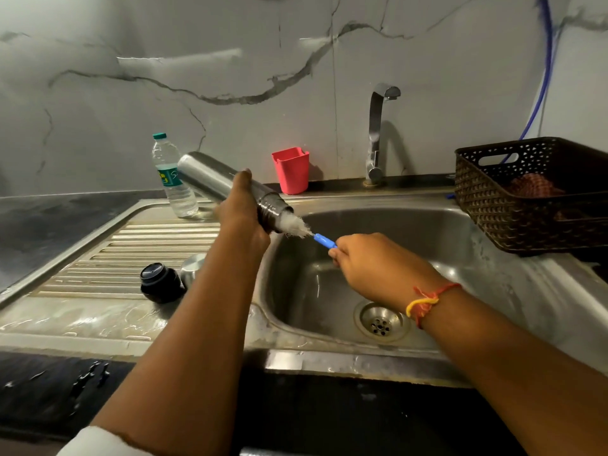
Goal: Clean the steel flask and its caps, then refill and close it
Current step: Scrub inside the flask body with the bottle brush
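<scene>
- A stainless steel sink (427, 232) is seen, with a smooth rounded basin at the right and a ribbed, wet drainboard (131, 251) at the left.
- A dark brown plastic basket (493, 205) with a perforated woven pattern is set on the sink's right edge.
- The steel flask (210, 174), a brushed metal cylinder with a dark threaded neck, is held tilted above the basin's left rim, with its open mouth pointed down and right.
- The flask is gripped near its neck by the left hand (241, 212), whose fingers are wrapped closed around the body.
- The right hand (371, 261), with a red and yellow thread (424, 301) tied at the wrist, is closed around the end of a bottle brush.
- A clear plastic water bottle (171, 179) with a green cap is stood upright behind the flask.
- A square-mouthed red plastic cup (291, 171) is placed against the marble-patterned wall.
- Two caps are left on the drainboard, touching: a rounded black cap (159, 281) and a shiny steel cap (192, 268), partly hidden by the left forearm.
- The bottle brush (324, 241) is made of a blue handle and white bristles, which are seen at the flask's mouth.
</scene>
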A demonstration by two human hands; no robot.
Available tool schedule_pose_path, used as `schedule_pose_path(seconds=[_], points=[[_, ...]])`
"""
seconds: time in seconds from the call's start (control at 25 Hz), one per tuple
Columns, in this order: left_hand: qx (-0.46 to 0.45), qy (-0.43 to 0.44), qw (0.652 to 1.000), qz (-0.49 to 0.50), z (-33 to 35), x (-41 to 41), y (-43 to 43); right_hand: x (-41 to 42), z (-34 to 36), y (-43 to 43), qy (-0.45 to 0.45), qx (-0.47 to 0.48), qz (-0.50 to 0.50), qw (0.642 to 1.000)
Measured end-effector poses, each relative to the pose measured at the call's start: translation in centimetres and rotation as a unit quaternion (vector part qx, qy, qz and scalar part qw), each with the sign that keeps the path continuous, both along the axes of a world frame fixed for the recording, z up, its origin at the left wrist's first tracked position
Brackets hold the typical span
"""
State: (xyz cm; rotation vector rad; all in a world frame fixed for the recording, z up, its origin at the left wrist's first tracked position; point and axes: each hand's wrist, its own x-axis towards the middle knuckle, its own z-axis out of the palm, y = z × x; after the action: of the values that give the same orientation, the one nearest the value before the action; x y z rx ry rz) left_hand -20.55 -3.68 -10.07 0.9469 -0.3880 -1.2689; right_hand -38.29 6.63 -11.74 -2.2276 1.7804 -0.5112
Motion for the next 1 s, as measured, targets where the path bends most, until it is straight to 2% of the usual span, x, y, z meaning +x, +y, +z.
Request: schedule_pose_path(seconds=[0.12,0.2,0.24,0.28,0.36,0.44,0.48,0.52,0.56,0.6,0.64,0.68,0.76,0.8,0.84,0.88,1.0], points=[[-0.002,-0.034,0.998,-0.051,-0.7,-1.8,0.9,0.9,-0.1,-0.2,-0.055,0.008,-0.009,0.998],[-0.036,-0.007,0.995,-0.097,-0.5,-2.2,1.4,0.4,0.1,0.2,-0.197,0.067,0.003,0.978],[-0.062,0.015,0.991,-0.118,-0.1,-2.2,1.7,-0.3,0.5,0.3,-0.307,0.122,0.004,0.944],[-0.083,0.036,0.987,-0.134,0.1,-2.2,1.8,-1.1,1.0,0.5,-0.421,0.190,0.006,0.887],[-0.115,0.077,0.977,-0.164,-0.1,-2.5,2.1,-2.1,1.8,0.9,-0.581,0.315,0.031,0.750],[-0.156,0.111,0.958,-0.215,-0.2,-2.9,2.5,-2.0,2.0,1.1,-0.654,0.396,0.071,0.641],[-0.172,0.127,0.948,-0.236,-0.2,-2.9,2.5,-1.8,2.0,1.2,-0.663,0.422,0.085,0.612],[-0.181,0.141,0.941,-0.248,-0.1,-2.8,2.4,-1.6,1.9,1.3,-0.659,0.440,0.094,0.603],[-0.185,0.147,0.940,-0.247,0.0,-2.8,2.4,-1.4,1.7,1.3,-0.644,0.447,0.094,0.614],[-0.185,0.143,0.943,-0.236,0.1,-2.9,2.6,-1.0,1.4,1.2,-0.619,0.440,0.083,0.645],[-0.176,0.133,0.951,-0.218,0.1,-3.1,2.6,-0.7,1.2,1.1,-0.583,0.408,0.061,0.700],[-0.156,0.113,0.962,-0.196,-0.2,-3.4,2.6,-0.2,0.8,0.8,-0.530,0.348,0.033,0.773],[-0.119,0.064,0.978,-0.161,-0.3,-3.6,2.4,0.8,0.3,0.5,-0.353,0.174,-0.014,0.919],[-0.106,0.043,0.982,-0.148,-0.1,-3.2,2.1,1.0,0.1,0.5,-0.241,0.092,-0.021,0.966],[-0.099,0.034,0.985,-0.135,0.2,-2.5,1.6,1.0,-0.1,0.6,-0.147,0.036,-0.019,0.988],[-0.095,0.035,0.988,-0.118,0.3,-1.5,1.1,0.8,-0.2,0.9,-0.083,0.010,-0.013,0.996],[-0.065,0.043,0.994,-0.073,-0.4,-0.3,0.1,0.5,-0.2,1.7,-0.007,-0.018,-0.010,1.000]])
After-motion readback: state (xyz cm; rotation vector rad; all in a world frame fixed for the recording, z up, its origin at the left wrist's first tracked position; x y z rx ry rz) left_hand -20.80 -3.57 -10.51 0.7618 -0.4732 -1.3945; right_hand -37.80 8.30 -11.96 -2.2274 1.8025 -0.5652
